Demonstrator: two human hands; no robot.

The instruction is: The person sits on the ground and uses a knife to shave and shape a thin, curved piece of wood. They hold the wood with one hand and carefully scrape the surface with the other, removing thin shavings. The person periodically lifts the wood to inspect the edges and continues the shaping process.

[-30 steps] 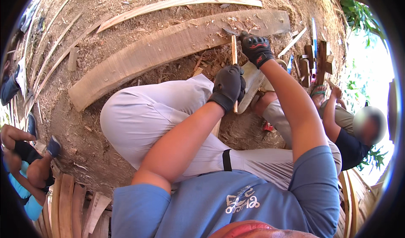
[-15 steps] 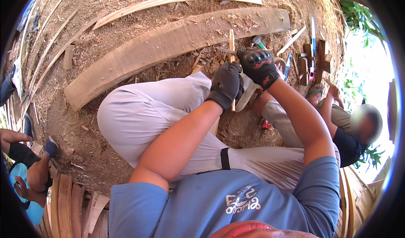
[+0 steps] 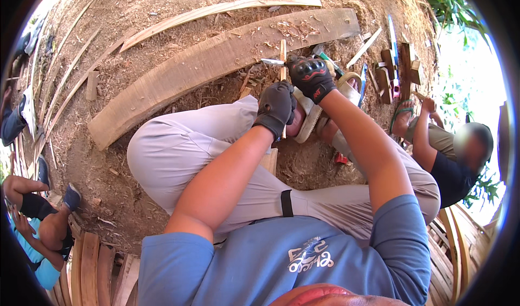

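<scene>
My left hand [image 3: 276,106], in a black glove, is closed round a thin pale wooden stick [image 3: 283,50] that stands out above and below the fist. Just beyond and to the right, my right hand [image 3: 311,77], also gloved in black, grips a knife. Its short bright blade [image 3: 272,62] points left and lies across the stick above my left fist. The glove hides the knife's handle. Both hands are in front of my bent knees, near my sandalled feet [image 3: 310,119].
A broad curved plank [image 3: 216,62] with curled shavings lies beyond my hands, a narrow strip [image 3: 216,9] behind it. A green-headed hammer [image 3: 326,58] and wood blocks [image 3: 405,70] lie to the right. People sit at right [image 3: 455,170] and left [image 3: 46,224]. Planks [image 3: 89,262] stand behind.
The whole view has shifted slightly, carrying most things leftward. The knife blade now shows brighter and is tilted a little differently against the stick. Both hands keep their holds.
</scene>
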